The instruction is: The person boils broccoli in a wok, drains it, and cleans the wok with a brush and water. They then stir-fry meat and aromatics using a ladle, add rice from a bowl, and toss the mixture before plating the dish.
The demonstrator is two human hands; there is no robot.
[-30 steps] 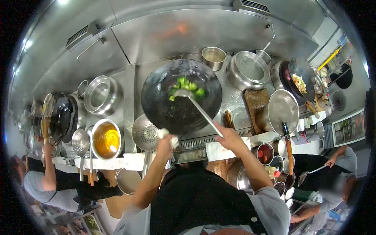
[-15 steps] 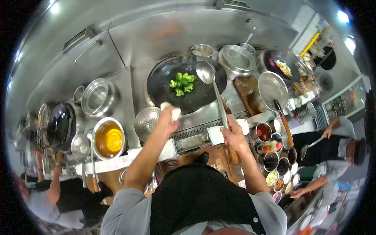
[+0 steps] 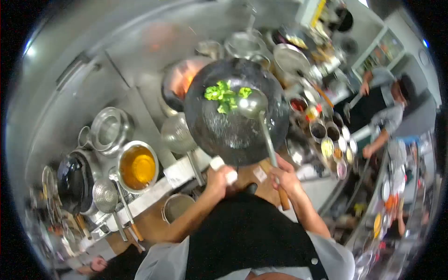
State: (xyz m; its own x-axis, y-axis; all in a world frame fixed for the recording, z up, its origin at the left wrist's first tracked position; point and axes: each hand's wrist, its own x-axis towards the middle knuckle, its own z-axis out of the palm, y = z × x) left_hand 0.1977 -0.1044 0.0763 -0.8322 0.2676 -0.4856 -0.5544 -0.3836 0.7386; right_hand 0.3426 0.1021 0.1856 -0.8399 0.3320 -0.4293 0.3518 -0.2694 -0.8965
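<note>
Currently, in the head camera's view, motion blur is softening much of the scene. A dark wok (image 3: 238, 140) is blocking part of the counter and covering some of the perforated strainer (image 3: 176, 134) to its left; the burner (image 3: 173, 88), glowing orange, is showing only partly behind the wok's upper left rim. At lower left, the frame's dark border is cutting off another person (image 3: 119, 266).

The left hand (image 3: 217, 182) is closing its fingers around a white cloth (image 3: 217, 163) at the wok's near rim; the cloth is hiding whatever part lies beneath, so whether these fingers are pinching a handle cannot be told. The right hand (image 3: 285, 177) is wrapping its fingers around the shaft of a ladle (image 3: 269, 140), just above its wooden end. The wok is lying beyond both sets of fingers, with bright green vegetables (image 3: 226, 99) sitting inside, just beside the ladle's bowl.
</note>
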